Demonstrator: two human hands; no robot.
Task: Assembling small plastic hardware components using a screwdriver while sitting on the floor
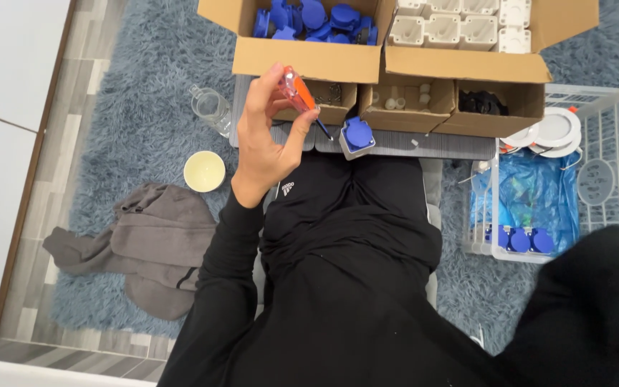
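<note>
Left hand (266, 136) is up over the lap with fingers closed around an orange screwdriver (299, 96), tip angled down toward a blue socket (357, 136) that sits on the near edge of the grey board (438, 145), just right of the tip and not touching it. Right hand isn't visible at all, only a blurry black sleeve (596, 301) at the lower right, so can't tell what it's gripping. Not much room ahead: the far edge of the board is crowded by two big cartons, one with blue caps (309, 18) and one with white housings (460, 25), plus three small boxes (410, 100) pressed against them. The open space is mostly to the left, over the shaggy blue-grey rug (137, 86), which lies on grey plank flooring beside a white wall. On the rug's left part there's a clear glass (210, 107) near the board's left edge, a round cream lid (204, 170) closer in, and a crumpled grey hoodie (152, 244) beyond that. Right side is blocked by a white wire basket (610, 122) with a blue bag (531, 193), white round fittings (553, 130) and more blue sockets (521, 240) in it.
</note>
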